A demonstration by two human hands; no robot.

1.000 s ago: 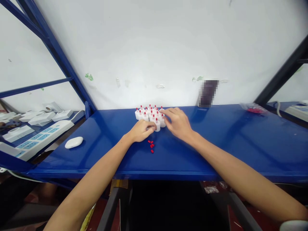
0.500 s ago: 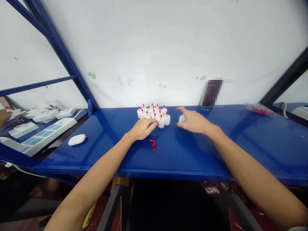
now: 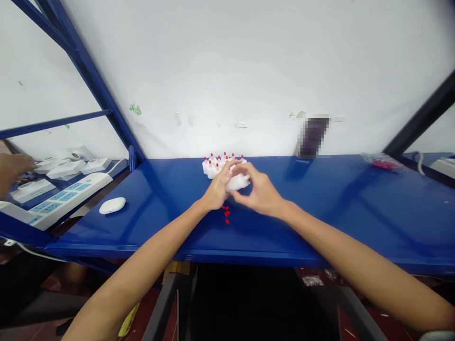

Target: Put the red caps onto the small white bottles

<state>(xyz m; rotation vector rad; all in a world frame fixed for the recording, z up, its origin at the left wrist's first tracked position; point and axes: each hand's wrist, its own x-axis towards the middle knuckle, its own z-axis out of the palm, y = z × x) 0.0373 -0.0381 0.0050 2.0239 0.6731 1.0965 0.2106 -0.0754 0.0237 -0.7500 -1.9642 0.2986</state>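
Note:
A small white squeeze bottle (image 3: 237,183) is held between my two hands above the desk. It lies tilted, its narrow end toward the right, and no red cap shows on it. My left hand (image 3: 216,188) is closed on its left end. Curved round the bottle from the right is my right hand (image 3: 259,189), thumb below and fingers above; the fingertips are partly hidden. Behind the hands stands a cluster of white bottles with red caps (image 3: 210,166), partly covered by the fingers. Several loose red caps (image 3: 226,214) lie just below my left hand.
On the blue desk (image 3: 159,227) a white oval case (image 3: 113,205) lies at the left. A dark pixelated phone-like object (image 3: 313,137) leans on the wall. A plastic bag of red pieces (image 3: 384,163) is far right. Beyond the left frame are a power strip (image 3: 71,196) and another person's hand (image 3: 16,166).
My right hand has moved left from the desk's middle right, bringing the white bottle to my left hand. My left hand has left the capped bottles and closed on this one.

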